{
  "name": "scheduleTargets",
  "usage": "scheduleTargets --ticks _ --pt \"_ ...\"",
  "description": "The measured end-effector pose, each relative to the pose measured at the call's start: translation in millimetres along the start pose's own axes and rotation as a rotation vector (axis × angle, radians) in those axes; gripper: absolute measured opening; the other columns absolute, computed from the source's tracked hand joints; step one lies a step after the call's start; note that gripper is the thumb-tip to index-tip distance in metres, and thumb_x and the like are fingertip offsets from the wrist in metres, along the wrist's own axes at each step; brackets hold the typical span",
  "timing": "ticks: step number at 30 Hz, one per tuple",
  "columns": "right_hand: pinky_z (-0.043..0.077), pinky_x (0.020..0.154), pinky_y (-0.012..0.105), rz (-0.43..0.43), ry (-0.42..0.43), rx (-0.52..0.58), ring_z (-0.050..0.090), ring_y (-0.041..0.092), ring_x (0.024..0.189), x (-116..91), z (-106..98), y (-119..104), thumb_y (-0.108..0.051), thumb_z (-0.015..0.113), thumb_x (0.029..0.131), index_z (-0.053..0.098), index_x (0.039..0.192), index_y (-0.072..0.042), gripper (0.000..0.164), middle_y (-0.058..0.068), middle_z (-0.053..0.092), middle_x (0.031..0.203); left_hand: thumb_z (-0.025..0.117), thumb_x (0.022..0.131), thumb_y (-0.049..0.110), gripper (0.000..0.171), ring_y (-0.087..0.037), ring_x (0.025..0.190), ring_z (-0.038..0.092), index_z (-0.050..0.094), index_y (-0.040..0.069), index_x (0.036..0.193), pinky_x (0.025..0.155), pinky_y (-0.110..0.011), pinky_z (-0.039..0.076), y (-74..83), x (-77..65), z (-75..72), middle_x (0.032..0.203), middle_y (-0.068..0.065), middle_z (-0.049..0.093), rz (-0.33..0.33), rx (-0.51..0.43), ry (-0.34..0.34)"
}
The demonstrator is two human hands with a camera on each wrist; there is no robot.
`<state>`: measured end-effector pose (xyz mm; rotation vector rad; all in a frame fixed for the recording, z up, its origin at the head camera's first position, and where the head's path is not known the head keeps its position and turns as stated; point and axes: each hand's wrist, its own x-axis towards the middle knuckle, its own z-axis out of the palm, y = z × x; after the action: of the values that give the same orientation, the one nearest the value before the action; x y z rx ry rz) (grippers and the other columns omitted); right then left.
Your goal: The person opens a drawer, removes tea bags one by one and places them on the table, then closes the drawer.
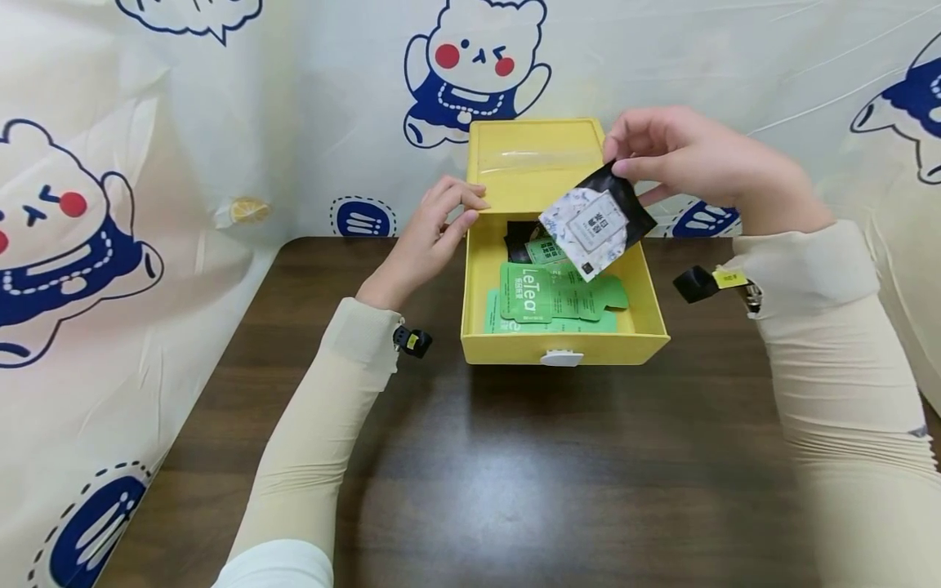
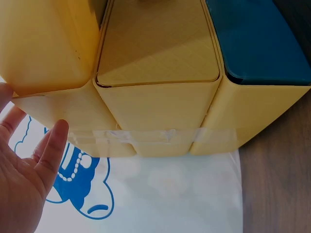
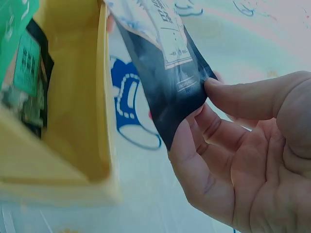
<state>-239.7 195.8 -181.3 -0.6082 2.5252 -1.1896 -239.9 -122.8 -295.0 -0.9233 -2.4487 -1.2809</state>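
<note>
head view: right hand (image 1: 694, 159) pinches packet (image 1: 597, 224) by its black end, thumb against fingers; packet hangs tilted above box (image 1: 507, 349), right side. left hand (image 1: 425, 238) loose, fingers slightly spread, gripping nothing, tips at box's left edge. green packs (image 1: 562, 294) lie inside, black pouch (image 1: 518, 245) behind them.

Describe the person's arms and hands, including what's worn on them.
The left hand and right hand wear no gloves. The left sleeve and right sleeve are cream and creased, with loose cuffs. A white sleeve edge shows farther up the left arm. The left wrist device and right wrist device are black with yellow labels.
</note>
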Motion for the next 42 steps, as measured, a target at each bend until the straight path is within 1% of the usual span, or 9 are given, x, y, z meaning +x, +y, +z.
scheduleTargets --ticks 5,10,14,18,21,25,32,34,42 --pt "0.061 0.070 0.025 0.027 0.076 0.081 0.064 0.012 0.092 -12.0 -18.2 22.4 -0.009 0.052 0.102 0.057 0.105 -0.011 0.007 -0.005 0.066 0.101 0.049 0.104 0.018 0.022 -0.025 0.132 0.042 0.063 0.002 0.111 0.091 -0.039 0.049 -1.7 0.1 1.7 0.137 -0.010 0.054 0.001 -0.006 0.000" --pt "0.059 0.067 0.020 0.058 0.151 0.125 0.060 0.011 0.090 -30.4 -37.8 48.9 -0.008 0.052 0.101 0.058 0.107 -0.010 0.008 -0.006 0.065 0.099 0.049 0.104 0.017 0.022 -0.023 0.133 0.042 0.062 0.001 0.112 0.093 -0.040 0.049 -2.2 0.6 2.1 0.136 -0.010 0.054 -0.006 -0.016 -0.004" --pt "0.058 0.064 0.022 0.105 0.185 0.209 0.060 0.009 0.087 -43.0 -50.7 70.8 -0.007 0.053 0.100 0.058 0.106 -0.012 0.010 -0.007 0.066 0.096 0.049 0.104 0.017 0.022 -0.022 0.134 0.041 0.063 0.002 0.112 0.093 -0.039 0.049 -1.7 0.7 0.8 0.136 -0.009 0.054 -0.015 -0.017 -0.002" --pt "0.058 0.063 0.022 0.154 0.210 0.224 0.060 0.006 0.086 -52.3 -56.2 91.6 -0.006 0.051 0.101 0.059 0.106 -0.015 0.013 -0.010 0.066 0.095 0.049 0.104 0.017 0.022 -0.021 0.134 0.041 0.063 0.003 0.112 0.093 -0.038 0.048 -1.7 0.9 0.3 0.136 -0.009 0.054 -0.015 -0.008 0.001" --pt "0.058 0.063 0.022 0.187 0.215 0.232 0.061 0.006 0.084 -56.8 -55.7 106.3 -0.006 0.050 0.102 0.059 0.106 -0.018 0.015 -0.011 0.066 0.093 0.049 0.104 0.016 0.021 -0.021 0.133 0.041 0.063 0.003 0.112 0.091 -0.037 0.047 -1.4 0.5 0.6 0.136 -0.009 0.054 -0.015 -0.007 0.005" --pt "0.058 0.064 0.024 0.222 0.200 0.292 0.061 0.007 0.081 -61.6 -52.6 127.2 -0.006 0.049 0.102 0.061 0.103 -0.022 0.019 -0.011 0.066 0.090 0.050 0.104 0.016 0.021 -0.022 0.132 0.042 0.063 0.003 0.112 0.091 -0.036 0.047 -2.4 0.6 1.3 0.135 -0.009 0.055 -0.007 -0.004 0.011" --pt "0.059 0.068 0.024 0.294 0.153 0.315 0.062 0.003 0.080 -70.8 -41.9 168.2 -0.004 0.045 0.103 0.061 0.098 -0.031 0.032 -0.017 0.064 0.090 0.050 0.104 0.016 0.019 -0.026 0.132 0.044 0.064 0.004 0.110 0.105 -0.042 0.041 -3.2 1.3 1.4 0.134 -0.013 0.056 0.038 0.031 0.023" --pt "0.058 0.070 0.024 0.314 0.135 0.306 0.061 0.003 0.081 -72.8 -37.3 178.6 -0.005 0.045 0.104 0.060 0.097 -0.033 0.033 -0.018 0.064 0.090 0.050 0.104 0.016 0.020 -0.026 0.132 0.043 0.063 0.004 0.110 0.104 -0.044 0.043 -2.6 0.9 1.2 0.134 -0.013 0.056 0.032 0.026 0.019" --pt "0.057 0.072 0.022 0.405 0.091 0.325 0.056 0.001 0.081 -75.8 -16.4 216.6 -0.010 0.045 0.105 0.058 0.092 -0.037 0.033 -0.019 0.059 0.086 0.049 0.104 0.018 0.021 -0.023 0.134 0.042 0.063 0.004 0.112 0.098 -0.039 0.048 -1.3 0.8 0.7 0.136 -0.010 0.054 -0.007 0.011 0.008"
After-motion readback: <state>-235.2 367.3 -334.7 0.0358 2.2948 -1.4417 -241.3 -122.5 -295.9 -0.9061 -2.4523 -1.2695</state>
